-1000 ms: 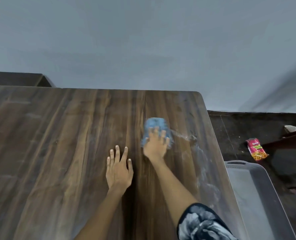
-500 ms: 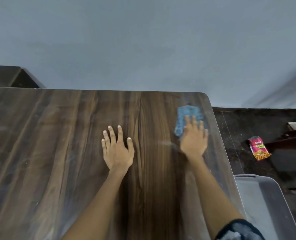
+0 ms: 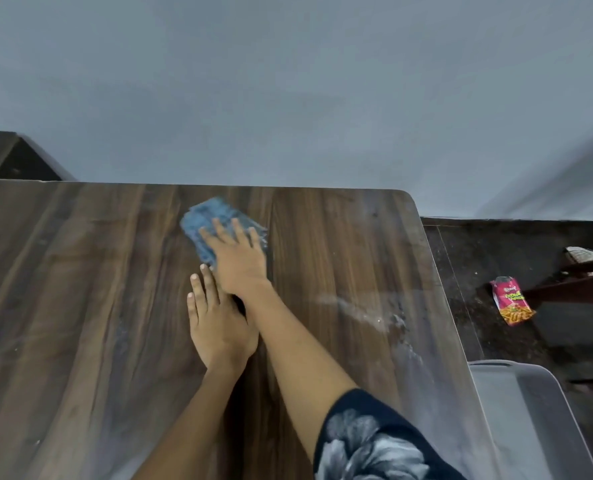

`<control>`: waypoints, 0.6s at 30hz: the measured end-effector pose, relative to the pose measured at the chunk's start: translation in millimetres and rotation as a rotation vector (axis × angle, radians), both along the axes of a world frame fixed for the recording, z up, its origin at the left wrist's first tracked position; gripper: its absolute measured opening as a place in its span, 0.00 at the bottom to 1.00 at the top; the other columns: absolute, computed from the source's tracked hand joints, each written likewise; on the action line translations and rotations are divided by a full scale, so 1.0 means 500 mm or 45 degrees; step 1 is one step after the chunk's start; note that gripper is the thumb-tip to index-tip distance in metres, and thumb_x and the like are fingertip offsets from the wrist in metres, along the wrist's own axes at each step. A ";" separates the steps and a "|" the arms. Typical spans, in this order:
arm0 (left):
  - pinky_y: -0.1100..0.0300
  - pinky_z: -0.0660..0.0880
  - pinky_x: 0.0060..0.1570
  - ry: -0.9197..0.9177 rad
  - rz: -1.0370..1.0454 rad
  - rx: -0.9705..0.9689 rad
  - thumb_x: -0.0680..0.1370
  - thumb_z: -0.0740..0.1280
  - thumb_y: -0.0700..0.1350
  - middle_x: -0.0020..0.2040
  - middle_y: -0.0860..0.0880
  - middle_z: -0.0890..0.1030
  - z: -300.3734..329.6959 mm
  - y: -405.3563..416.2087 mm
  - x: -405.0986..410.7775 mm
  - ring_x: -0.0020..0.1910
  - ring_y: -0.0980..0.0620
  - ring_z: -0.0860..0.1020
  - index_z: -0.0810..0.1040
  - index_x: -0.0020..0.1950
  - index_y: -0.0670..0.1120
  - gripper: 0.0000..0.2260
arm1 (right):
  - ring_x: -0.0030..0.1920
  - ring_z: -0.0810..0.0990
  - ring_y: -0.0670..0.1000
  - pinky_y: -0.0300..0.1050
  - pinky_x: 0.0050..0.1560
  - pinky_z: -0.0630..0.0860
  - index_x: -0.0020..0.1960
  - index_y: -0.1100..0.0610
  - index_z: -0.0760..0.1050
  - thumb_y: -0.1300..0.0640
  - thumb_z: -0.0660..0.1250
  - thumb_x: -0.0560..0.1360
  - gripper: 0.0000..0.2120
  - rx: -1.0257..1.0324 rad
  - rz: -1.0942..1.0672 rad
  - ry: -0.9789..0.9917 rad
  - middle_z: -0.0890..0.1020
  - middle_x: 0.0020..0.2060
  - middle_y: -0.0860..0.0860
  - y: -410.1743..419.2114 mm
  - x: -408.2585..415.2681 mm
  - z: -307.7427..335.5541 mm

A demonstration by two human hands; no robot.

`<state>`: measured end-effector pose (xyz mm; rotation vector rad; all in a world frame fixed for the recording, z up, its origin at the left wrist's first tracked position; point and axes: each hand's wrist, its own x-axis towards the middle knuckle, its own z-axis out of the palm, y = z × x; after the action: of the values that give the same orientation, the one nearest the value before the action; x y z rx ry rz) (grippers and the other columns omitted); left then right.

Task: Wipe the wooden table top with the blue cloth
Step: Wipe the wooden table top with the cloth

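Near table's far edge, blue cloth [image 3: 219, 226] lies flat on wooden table top [image 3: 340, 244]. Right hand [image 3: 238, 258] presses it, fingers straight. Left hand [image 3: 215, 323] rests flat on wood, just behind, partly under right wrist.

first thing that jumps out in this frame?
The right hand pressing flat on the blue cloth, near the far edge of the wooden table top, its forearm crossing over the left hand, which rests flat just behind it. Next, the whitish dusty smear toward the table's right edge, and the bright pink snack packet on the dark floor to the right.
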<state>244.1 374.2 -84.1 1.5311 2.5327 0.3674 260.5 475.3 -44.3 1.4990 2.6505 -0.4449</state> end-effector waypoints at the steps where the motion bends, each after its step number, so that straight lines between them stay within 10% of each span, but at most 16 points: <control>1: 0.54 0.43 0.73 -0.005 0.016 0.007 0.78 0.53 0.55 0.76 0.45 0.46 -0.001 0.002 0.000 0.75 0.48 0.44 0.45 0.75 0.42 0.31 | 0.77 0.42 0.53 0.54 0.75 0.39 0.77 0.46 0.47 0.50 0.55 0.81 0.28 -0.023 0.109 0.010 0.47 0.77 0.47 0.007 -0.008 -0.003; 5: 0.53 0.46 0.72 -0.021 0.079 0.072 0.76 0.46 0.57 0.76 0.44 0.54 0.005 0.005 0.006 0.75 0.47 0.51 0.52 0.75 0.40 0.31 | 0.77 0.48 0.52 0.53 0.75 0.46 0.77 0.45 0.48 0.51 0.52 0.82 0.26 0.090 0.120 -0.012 0.50 0.77 0.45 0.078 0.080 -0.011; 18: 0.49 0.52 0.71 0.011 0.066 0.071 0.77 0.48 0.56 0.74 0.41 0.58 0.009 0.004 0.006 0.74 0.45 0.54 0.54 0.74 0.38 0.30 | 0.76 0.42 0.59 0.59 0.75 0.42 0.78 0.49 0.41 0.50 0.54 0.80 0.31 -0.007 -1.232 -0.093 0.43 0.77 0.51 0.204 0.428 0.016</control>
<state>247.0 376.0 -79.5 1.4909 2.5942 0.4427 474.7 577.1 -36.3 2.6387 1.6846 -0.4037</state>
